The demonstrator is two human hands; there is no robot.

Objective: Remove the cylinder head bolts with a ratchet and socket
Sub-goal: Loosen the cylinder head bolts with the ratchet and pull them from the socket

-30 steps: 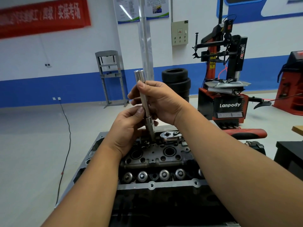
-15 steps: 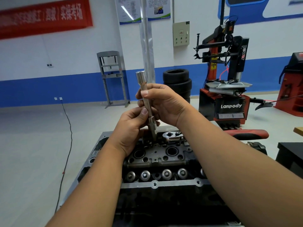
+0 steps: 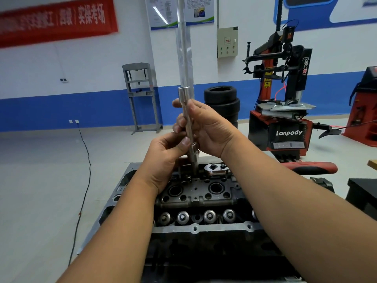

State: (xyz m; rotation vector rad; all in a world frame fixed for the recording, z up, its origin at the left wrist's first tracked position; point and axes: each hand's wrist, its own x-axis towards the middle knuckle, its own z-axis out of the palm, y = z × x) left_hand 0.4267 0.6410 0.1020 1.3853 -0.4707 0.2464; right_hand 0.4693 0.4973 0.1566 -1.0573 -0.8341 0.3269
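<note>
Both hands hold the extension bar [image 3: 188,127] upright over the far edge of the cylinder head [image 3: 195,193]: right hand [image 3: 208,129] grips its middle, left hand [image 3: 165,158] pinches near the socket [image 3: 193,149].

Bright, even indoor light; ceiling-lamp glare on poster [image 3: 161,13]. Red banner [image 3: 57,21] motion-blurred. Wide-angle bending at edges. Soft shadows inside engine [image 3: 204,201]; forearms sharp.
</note>
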